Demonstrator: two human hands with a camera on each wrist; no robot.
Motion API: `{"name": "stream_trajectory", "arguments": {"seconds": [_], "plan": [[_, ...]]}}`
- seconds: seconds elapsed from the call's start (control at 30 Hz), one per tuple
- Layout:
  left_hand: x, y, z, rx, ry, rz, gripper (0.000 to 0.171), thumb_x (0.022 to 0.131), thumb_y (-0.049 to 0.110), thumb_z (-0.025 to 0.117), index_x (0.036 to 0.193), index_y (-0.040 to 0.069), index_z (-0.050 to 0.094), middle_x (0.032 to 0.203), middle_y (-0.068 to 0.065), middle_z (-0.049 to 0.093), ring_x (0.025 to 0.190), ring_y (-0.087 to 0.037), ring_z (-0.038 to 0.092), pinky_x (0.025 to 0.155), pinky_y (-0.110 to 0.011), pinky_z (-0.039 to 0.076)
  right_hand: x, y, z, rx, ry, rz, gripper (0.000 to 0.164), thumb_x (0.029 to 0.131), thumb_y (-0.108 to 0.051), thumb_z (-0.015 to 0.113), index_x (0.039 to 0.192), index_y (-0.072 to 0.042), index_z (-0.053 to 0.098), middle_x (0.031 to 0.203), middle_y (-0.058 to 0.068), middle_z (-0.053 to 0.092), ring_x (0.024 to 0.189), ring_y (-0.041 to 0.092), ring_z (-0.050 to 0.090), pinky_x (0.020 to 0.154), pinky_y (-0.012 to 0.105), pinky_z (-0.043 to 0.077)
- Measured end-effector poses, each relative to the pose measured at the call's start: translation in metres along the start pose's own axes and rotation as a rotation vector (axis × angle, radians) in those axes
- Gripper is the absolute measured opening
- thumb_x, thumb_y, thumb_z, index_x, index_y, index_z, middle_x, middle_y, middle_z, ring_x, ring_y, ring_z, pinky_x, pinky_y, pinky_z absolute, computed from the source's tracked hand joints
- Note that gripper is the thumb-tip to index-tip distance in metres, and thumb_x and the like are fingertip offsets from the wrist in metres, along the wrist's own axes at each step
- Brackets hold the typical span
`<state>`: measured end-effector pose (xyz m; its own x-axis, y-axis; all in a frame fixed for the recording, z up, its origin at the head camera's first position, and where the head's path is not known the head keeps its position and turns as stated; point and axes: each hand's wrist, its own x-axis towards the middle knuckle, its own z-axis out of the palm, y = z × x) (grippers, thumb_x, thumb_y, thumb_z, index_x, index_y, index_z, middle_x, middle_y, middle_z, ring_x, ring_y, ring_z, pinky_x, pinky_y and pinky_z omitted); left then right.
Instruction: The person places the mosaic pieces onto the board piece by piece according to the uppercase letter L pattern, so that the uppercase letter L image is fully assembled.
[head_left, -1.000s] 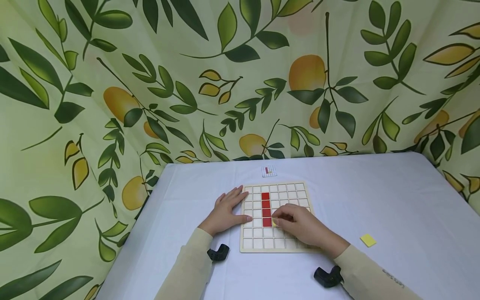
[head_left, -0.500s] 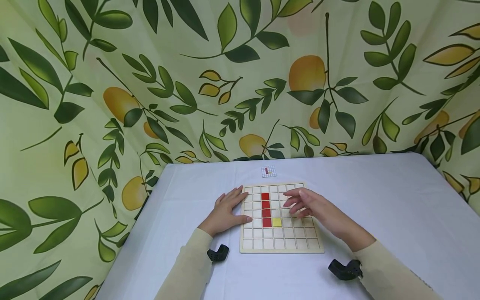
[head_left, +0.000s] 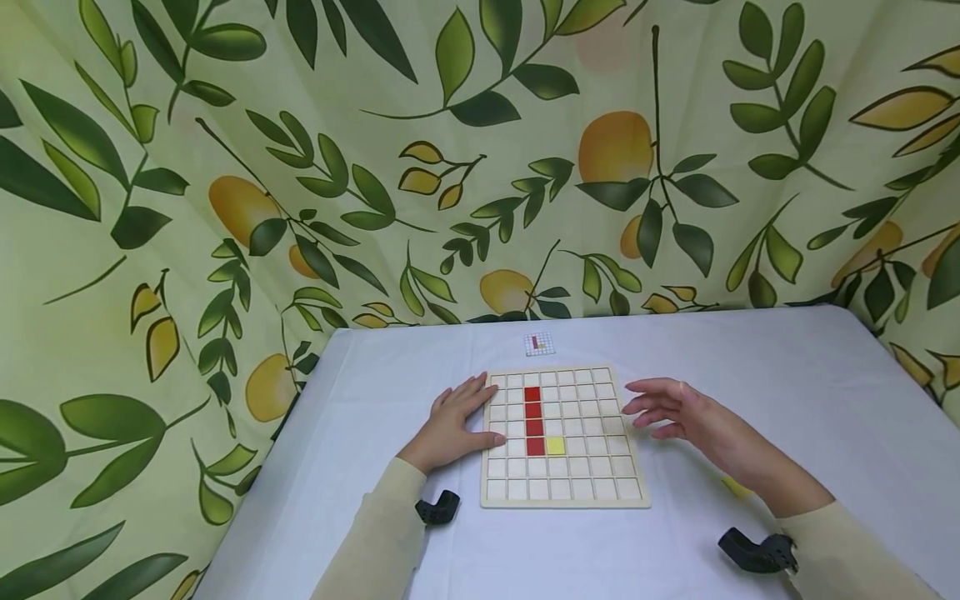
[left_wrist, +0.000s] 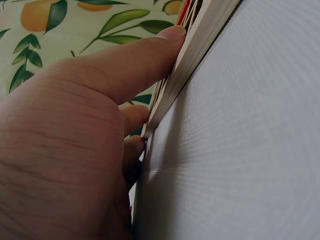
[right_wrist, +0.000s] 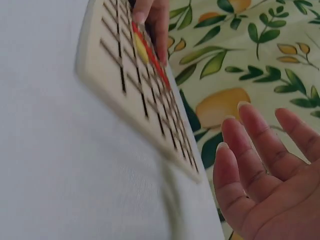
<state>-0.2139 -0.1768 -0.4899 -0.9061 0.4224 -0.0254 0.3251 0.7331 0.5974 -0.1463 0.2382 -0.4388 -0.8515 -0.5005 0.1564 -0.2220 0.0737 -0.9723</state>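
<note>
A square wooden grid board (head_left: 566, 493) lies on the table. In it, several red square tiles (head_left: 534, 427) form an upright column, and one yellow tile (head_left: 555, 446) sits to the right of the lowest red one. My left hand (head_left: 452, 422) rests on the board's left edge with fingers spread; in the left wrist view the thumb (left_wrist: 135, 60) lies on the frame. Just off the board's right side is my right hand (head_left: 686, 414), its fingers loosely extended and holding nothing. A second yellow tile (head_left: 736, 487) lies on the cloth, partly hidden by the right forearm.
A small pattern card (head_left: 539, 344) lies beyond the board, showing a grid with red and yellow marks. White cloth (head_left: 390, 375) covers the table. A leaf-and-fruit printed curtain (head_left: 480, 167) hangs behind it. Each wrist wears a black camera mount (head_left: 757, 552).
My right hand has let go of the yellow tile beside the lowest red one. It has moved right, off the board. My left hand has stayed in place.
</note>
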Motion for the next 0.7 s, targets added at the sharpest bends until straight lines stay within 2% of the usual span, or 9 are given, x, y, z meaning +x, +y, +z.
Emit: {"name": "stream_trajectory", "arguments": {"seconds": [0.27, 0.5, 0.6, 0.7], "plan": [[-0.001, 0.002, 0.0, 0.0, 0.008, -0.008, 0.094, 0.089, 0.06, 0.084, 0.166, 0.02, 0.05, 0.178, 0.006, 0.027, 0.164, -0.019, 0.016, 0.13, -0.052, 0.003, -0.034, 0.016, -0.031, -0.1, 0.078, 0.086, 0.056, 0.121, -0.03, 0.017, 0.157, -0.002, 0.049, 0.14, 0.022, 0.063, 0.121, 0.026, 0.065, 0.097, 0.031, 0.055], [-0.001, 0.003, 0.001, 0.008, 0.011, -0.011, 0.093, 0.089, 0.06, 0.084, 0.166, 0.02, 0.05, 0.177, 0.006, 0.028, 0.164, -0.018, 0.016, 0.13, -0.051, 0.003, -0.063, 0.036, -0.055, -0.225, 0.123, 0.142, 0.051, 0.121, -0.023, 0.021, 0.156, 0.004, 0.046, 0.137, 0.011, 0.068, 0.114, 0.019, 0.069, 0.092, 0.024, 0.056], [-0.001, 0.003, 0.001, 0.01, 0.011, -0.011, 0.093, 0.089, 0.059, 0.085, 0.166, 0.021, 0.05, 0.177, 0.006, 0.027, 0.164, -0.018, 0.016, 0.13, -0.051, 0.003, -0.072, 0.041, -0.06, -0.299, 0.12, 0.198, 0.046, 0.121, -0.02, 0.03, 0.154, 0.006, 0.048, 0.135, 0.011, 0.069, 0.11, 0.014, 0.069, 0.089, 0.023, 0.056], [-0.001, 0.003, 0.0, 0.011, 0.007, -0.013, 0.093, 0.089, 0.059, 0.085, 0.166, 0.021, 0.05, 0.178, 0.006, 0.027, 0.164, -0.017, 0.016, 0.13, -0.05, 0.003, -0.078, 0.043, -0.064, -0.336, 0.082, 0.275, 0.043, 0.118, -0.019, 0.045, 0.151, 0.008, 0.052, 0.135, 0.015, 0.069, 0.108, 0.005, 0.067, 0.086, 0.023, 0.056]]}}
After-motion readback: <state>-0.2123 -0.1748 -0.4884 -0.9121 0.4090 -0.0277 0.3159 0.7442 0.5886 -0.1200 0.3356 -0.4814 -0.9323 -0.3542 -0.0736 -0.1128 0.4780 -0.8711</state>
